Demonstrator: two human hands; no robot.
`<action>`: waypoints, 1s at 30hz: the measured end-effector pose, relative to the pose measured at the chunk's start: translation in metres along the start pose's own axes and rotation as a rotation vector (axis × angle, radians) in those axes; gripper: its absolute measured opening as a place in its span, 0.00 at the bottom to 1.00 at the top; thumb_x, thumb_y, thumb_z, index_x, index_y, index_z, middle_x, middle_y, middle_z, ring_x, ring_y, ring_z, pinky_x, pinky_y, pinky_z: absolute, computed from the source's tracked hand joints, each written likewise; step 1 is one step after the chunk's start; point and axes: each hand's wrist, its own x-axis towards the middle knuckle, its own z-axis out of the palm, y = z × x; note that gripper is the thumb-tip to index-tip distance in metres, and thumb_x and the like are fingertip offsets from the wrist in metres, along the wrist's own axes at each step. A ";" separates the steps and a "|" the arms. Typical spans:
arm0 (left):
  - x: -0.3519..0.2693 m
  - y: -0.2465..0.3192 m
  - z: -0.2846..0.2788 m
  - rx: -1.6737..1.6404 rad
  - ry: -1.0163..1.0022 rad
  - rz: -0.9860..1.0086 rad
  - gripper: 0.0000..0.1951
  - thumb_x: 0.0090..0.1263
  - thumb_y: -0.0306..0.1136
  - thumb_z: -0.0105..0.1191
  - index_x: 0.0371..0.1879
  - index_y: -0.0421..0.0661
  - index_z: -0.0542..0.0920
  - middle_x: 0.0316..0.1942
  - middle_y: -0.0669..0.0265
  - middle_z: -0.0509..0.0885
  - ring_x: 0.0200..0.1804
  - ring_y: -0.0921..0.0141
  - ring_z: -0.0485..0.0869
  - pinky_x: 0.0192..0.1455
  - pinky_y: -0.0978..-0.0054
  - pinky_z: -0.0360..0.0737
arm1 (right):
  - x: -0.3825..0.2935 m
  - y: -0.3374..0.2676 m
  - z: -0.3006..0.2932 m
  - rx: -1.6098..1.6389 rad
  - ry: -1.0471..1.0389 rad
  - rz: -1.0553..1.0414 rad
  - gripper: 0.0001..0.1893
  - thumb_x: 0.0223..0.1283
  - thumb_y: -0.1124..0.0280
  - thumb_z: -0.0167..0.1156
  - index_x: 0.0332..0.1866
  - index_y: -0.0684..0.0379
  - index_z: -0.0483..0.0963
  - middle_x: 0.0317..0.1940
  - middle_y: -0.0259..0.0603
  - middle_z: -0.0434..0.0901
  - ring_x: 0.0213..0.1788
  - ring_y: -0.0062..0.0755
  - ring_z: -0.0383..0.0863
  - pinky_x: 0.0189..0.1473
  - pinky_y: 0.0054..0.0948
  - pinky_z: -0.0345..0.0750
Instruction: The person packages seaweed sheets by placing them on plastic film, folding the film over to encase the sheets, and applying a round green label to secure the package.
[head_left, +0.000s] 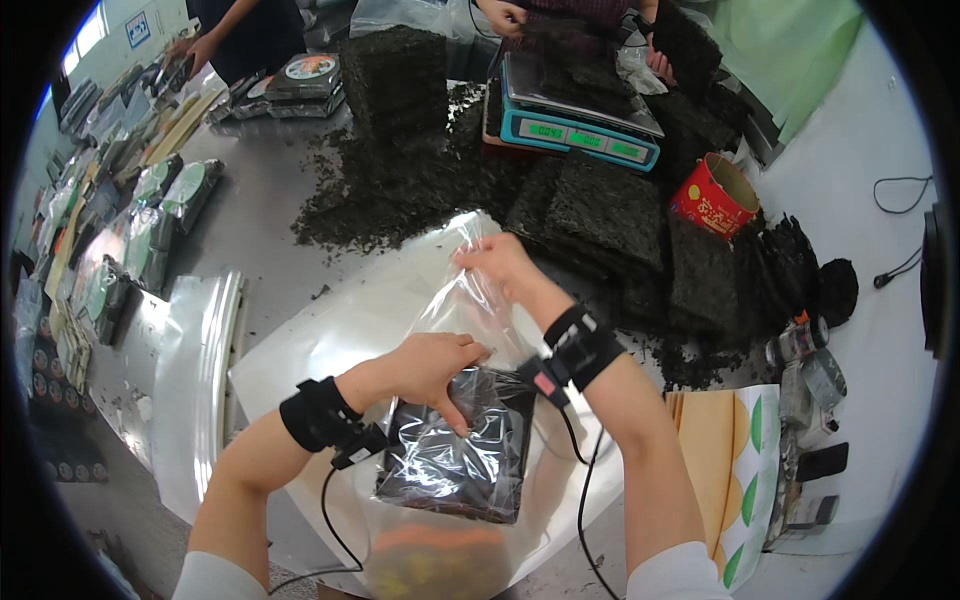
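A square stack of dark dried seaweed sheets in a clear plastic bag (454, 465) lies in front of me on a large pale translucent sheet (300, 360). My left hand (431, 371) rests on the upper part of this pack, its thumb spread down over the film and its fingers toward the bag's neck. Beyond it, my right hand (502, 266) pinches the gathered loose end of the bag, which stretches away from the pack. Black straps with small wired devices circle both of my wrists.
Loose seaweed stacks (607, 210) and crumbs lie ahead, near a blue digital scale (577, 135) and a red paper tub (716, 195). Flat plastic bags (195, 382) lie left, labelled packs (180, 187) farther left, printed paper sleeves (720, 465) right. Two people work across the table.
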 end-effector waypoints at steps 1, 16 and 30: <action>-0.011 0.007 -0.002 -0.029 0.050 -0.027 0.59 0.41 0.62 0.79 0.75 0.46 0.68 0.59 0.56 0.80 0.59 0.52 0.82 0.56 0.60 0.80 | -0.004 -0.022 -0.004 0.083 -0.111 -0.093 0.21 0.63 0.66 0.74 0.55 0.69 0.84 0.42 0.37 0.88 0.43 0.23 0.84 0.46 0.25 0.80; -0.065 0.039 0.076 0.205 0.472 0.183 0.27 0.61 0.23 0.60 0.64 0.42 0.80 0.71 0.55 0.77 0.74 0.52 0.74 0.73 0.54 0.73 | -0.302 0.013 0.081 -0.583 0.311 -0.635 0.26 0.53 0.65 0.73 0.59 0.58 0.80 0.53 0.47 0.83 0.60 0.48 0.81 0.68 0.44 0.75; -0.088 0.105 0.097 0.236 0.306 -0.077 0.37 0.67 0.28 0.47 0.79 0.33 0.61 0.81 0.46 0.60 0.84 0.49 0.56 0.84 0.52 0.52 | -0.564 0.181 -0.160 -0.977 1.351 0.081 0.16 0.61 0.71 0.71 0.54 0.62 0.85 0.54 0.53 0.86 0.58 0.53 0.85 0.61 0.42 0.81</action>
